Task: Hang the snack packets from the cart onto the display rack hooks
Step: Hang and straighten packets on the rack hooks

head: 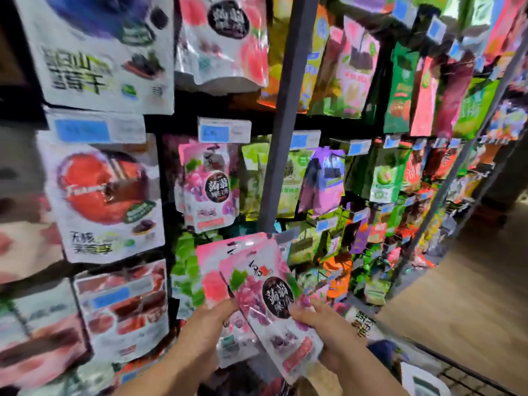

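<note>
Both my hands hold a small stack of pink snack packets low in the middle of the view. My right hand (323, 324) grips the front packet (271, 304), pink and white with a grape picture and a black round label, by its right edge. My left hand (211, 321) holds the packet behind it (213, 270), which shows a pink peach. A matching grape packet (210, 187) hangs on the display rack directly above them. The cart (457, 372) shows only as black wire at the lower right corner.
Rows of hanging snack bags fill the rack, with blue price tags (214, 132) above each hook. A grey upright post (283, 115) runs down just right of the grape packets. Large white fruit bags (103, 201) hang at the left. Wooden floor (471, 295) lies to the right.
</note>
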